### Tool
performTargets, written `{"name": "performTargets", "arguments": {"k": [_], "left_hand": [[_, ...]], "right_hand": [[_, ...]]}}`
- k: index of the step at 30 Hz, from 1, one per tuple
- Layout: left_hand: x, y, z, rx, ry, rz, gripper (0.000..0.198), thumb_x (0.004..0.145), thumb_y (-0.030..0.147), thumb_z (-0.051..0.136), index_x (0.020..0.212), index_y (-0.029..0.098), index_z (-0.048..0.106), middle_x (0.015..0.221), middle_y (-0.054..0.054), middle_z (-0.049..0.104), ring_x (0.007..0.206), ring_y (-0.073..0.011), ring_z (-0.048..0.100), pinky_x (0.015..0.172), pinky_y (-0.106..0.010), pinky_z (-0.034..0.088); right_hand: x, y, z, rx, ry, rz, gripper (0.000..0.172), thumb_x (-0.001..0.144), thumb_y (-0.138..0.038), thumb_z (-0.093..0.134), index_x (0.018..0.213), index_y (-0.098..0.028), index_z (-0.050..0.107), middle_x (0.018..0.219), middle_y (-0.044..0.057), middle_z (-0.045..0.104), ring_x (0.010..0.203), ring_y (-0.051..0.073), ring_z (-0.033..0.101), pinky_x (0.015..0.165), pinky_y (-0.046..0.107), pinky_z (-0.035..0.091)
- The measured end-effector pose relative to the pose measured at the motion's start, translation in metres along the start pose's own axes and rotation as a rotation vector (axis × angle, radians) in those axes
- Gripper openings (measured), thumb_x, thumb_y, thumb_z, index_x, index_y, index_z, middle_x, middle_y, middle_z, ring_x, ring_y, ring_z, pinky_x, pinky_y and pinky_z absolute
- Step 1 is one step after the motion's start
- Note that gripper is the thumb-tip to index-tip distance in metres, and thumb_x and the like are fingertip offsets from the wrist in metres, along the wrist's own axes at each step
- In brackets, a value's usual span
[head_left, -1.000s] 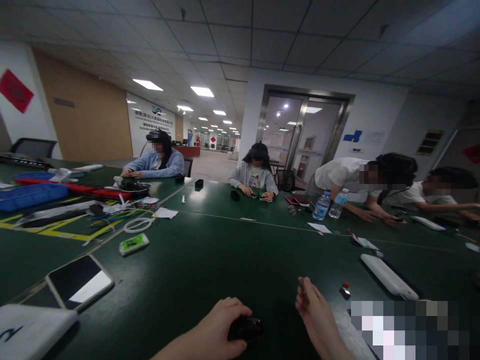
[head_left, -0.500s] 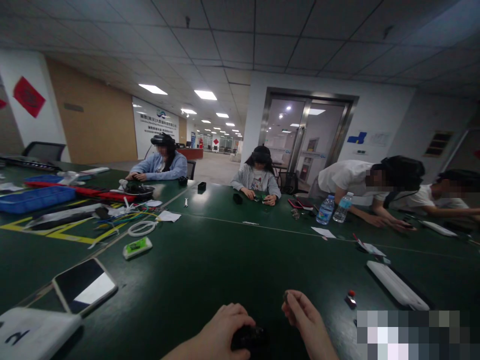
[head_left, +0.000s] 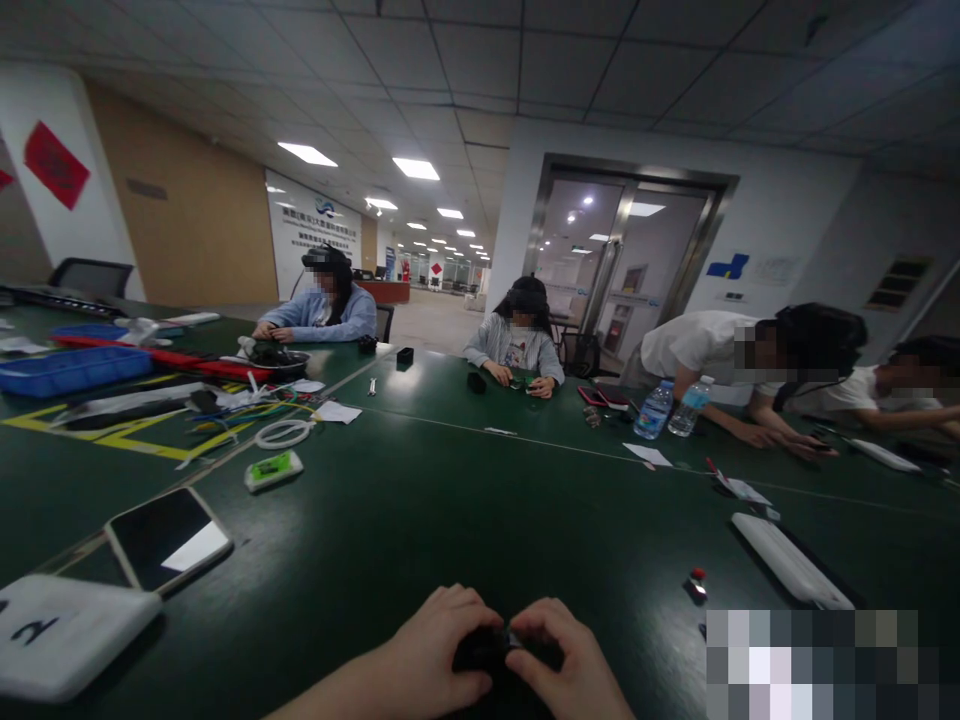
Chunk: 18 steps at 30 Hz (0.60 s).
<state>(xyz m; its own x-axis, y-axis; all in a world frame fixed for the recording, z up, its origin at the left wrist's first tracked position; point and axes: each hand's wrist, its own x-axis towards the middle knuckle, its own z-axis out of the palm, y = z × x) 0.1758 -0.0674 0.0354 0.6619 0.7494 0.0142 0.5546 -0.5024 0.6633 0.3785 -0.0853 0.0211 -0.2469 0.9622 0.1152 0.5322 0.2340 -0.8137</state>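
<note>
At the bottom edge of the head view my left hand (head_left: 435, 655) is closed around a small black object (head_left: 480, 650) that rests on the dark green table (head_left: 450, 520). My right hand (head_left: 566, 665) meets it from the right, fingers pinched against the same black object. A tiny shiny piece shows between my fingertips, too small to name. Most of the black object is hidden by my fingers.
A smartphone (head_left: 169, 535) and a white box (head_left: 64, 635) lie at my left. A green-and-white packet (head_left: 274, 470), a white cable coil (head_left: 283, 434), a long white bar (head_left: 791, 560) and a small red-capped item (head_left: 696, 582) lie further out. Several other people work across the table by two water bottles (head_left: 670, 408).
My right hand, raised and pinching a tiny piece a second ago, has come down and left onto the black object held by my left hand. The camera view tilted slightly.
</note>
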Motion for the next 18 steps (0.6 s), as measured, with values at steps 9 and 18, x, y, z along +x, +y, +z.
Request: {"name": "performTargets", "arguments": {"k": [9,18], "left_hand": [[-0.0012,-0.0023,0.0015,0.029,0.031,0.061,0.039,0.072,0.029,0.061,0.111,0.025,0.057,0.109,-0.003,0.057,0.1,-0.0192,0.05,0.09,-0.033,0.036],[-0.0028,0.0003,-0.0011,0.047,0.022,0.064,0.04,0.074,0.031,0.06,0.114,0.026,0.056,0.107,-0.003,0.057,0.097,-0.0191,0.051,0.088,-0.033,0.039]], "right_hand": [[-0.0022,-0.0075,0.0045,-0.082,-0.064,0.023,0.011,0.074,-0.025,0.062,0.084,-0.025,0.066,0.078,0.0,0.059,0.077,0.018,0.054,0.069,0.028,0.041],[-0.0047,-0.008,0.0021,-0.101,-0.104,-0.013,0.014,0.074,-0.023,0.062,0.086,-0.027,0.066,0.08,0.0,0.058,0.08,0.018,0.053,0.071,0.029,0.042]]}}
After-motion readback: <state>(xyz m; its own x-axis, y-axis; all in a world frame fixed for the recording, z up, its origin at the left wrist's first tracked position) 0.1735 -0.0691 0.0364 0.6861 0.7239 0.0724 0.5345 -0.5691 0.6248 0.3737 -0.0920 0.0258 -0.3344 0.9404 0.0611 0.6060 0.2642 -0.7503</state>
